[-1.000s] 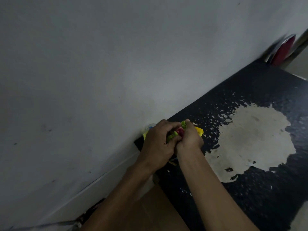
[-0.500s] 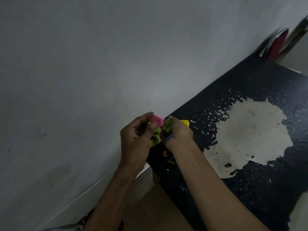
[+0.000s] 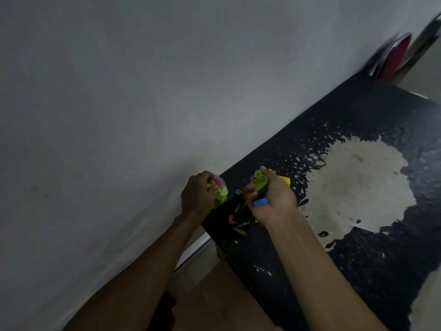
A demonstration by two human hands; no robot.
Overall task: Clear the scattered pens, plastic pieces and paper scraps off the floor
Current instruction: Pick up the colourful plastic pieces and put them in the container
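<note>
While the left hand (image 3: 198,197) clutches crumpled green-and-pink plastic pieces (image 3: 219,189), the right hand (image 3: 274,199) grips a folded green plastic piece (image 3: 259,182), with dark pens (image 3: 241,211) on the floor between the hands.

Both hands sit above the mat (image 3: 358,254), which lies against the wall (image 3: 143,103).

Dim room, prob. home: bare grey wall (image 3: 119,103), worn black mat (image 3: 358,247).
</note>
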